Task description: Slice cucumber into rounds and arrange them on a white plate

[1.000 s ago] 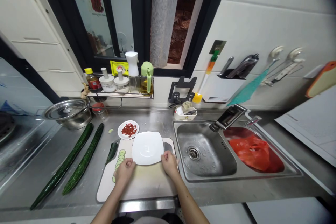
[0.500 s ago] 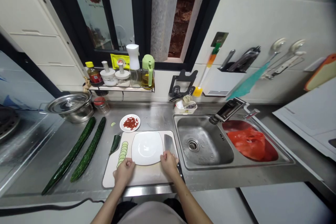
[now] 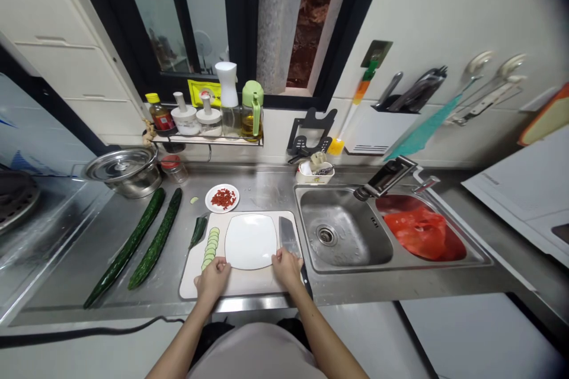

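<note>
On the steel tabletop (image 3: 267,186), near its front edge, lies a pale cutting board (image 3: 249,283), over which the left hand (image 3: 214,278) and right hand (image 3: 288,267) pinch in their grips the near corners of a squarish white plate (image 3: 251,241), between cucumber slices (image 3: 211,246) and a knife (image 3: 288,234).

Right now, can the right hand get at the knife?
Probably yes: the knife lies by the right hand, its black handle in view, though that hand would first have to let go of the white plate.

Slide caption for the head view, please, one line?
Left hand and right hand hold a white plate by its near corners over the cutting board, between cucumber slices and a knife.
</note>
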Demonstrator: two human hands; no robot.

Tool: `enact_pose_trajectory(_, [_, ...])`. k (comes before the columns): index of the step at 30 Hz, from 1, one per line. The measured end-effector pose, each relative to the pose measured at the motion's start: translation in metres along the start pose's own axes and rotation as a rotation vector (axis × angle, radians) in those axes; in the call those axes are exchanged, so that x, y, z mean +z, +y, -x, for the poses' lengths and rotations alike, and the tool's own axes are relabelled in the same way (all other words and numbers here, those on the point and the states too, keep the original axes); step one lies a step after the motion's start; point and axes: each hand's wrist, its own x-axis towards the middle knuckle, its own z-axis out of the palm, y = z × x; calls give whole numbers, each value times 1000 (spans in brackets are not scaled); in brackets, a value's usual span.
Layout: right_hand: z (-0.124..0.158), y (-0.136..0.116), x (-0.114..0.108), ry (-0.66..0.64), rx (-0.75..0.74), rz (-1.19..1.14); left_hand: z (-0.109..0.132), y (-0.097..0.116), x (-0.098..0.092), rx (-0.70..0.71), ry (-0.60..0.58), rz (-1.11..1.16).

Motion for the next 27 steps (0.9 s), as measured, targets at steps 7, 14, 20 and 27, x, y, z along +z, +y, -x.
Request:
enact_pose_trajectory(7, [4, -4, -5, -12, -11, 50, 2, -2, 0, -3, -3, -6])
enact_pose_trajectory(14, [7, -7, -9, -17, -18, 79, 3, -1, -1, -8, -3, -14])
enact_pose_trajectory(20, [7, -8, -10, -25, -25, 102, 4, -1, 0, -10, 15, -12])
enact_pose_trajectory(27, [6, -11, -13, -53, -23, 145, 3, -2, 0, -13, 15, -8])
